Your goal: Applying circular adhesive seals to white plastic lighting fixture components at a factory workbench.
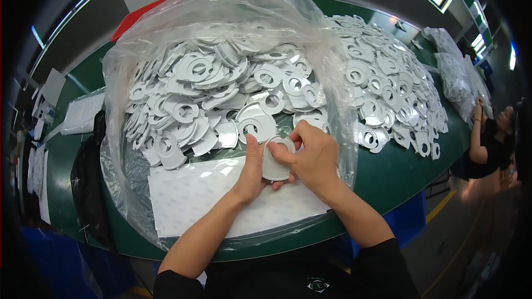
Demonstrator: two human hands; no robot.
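Observation:
Between my two hands is a white plastic part [275,169], rounded, with a ring-shaped opening near its far end. My left hand [253,170] grips it along its left edge, thumb pointing up and fingers underneath. My right hand [312,155] closes on its right side, with the thumb pressed over its face near the ring. Below my hands lie white sheets with a faint pattern [205,196]. Just beyond is a large heap of similar white plastic parts [188,86], piled on a clear plastic bag [124,188] that rises behind them.
A second heap of white parts [388,88] covers the green table [382,180] to the right. A black bag [88,188] lies at left, near a plastic-wrapped packet [83,113]. Stuffed clear bags [454,75] stand far right, where another person [487,138] is. Something red [141,15] shows behind the bag.

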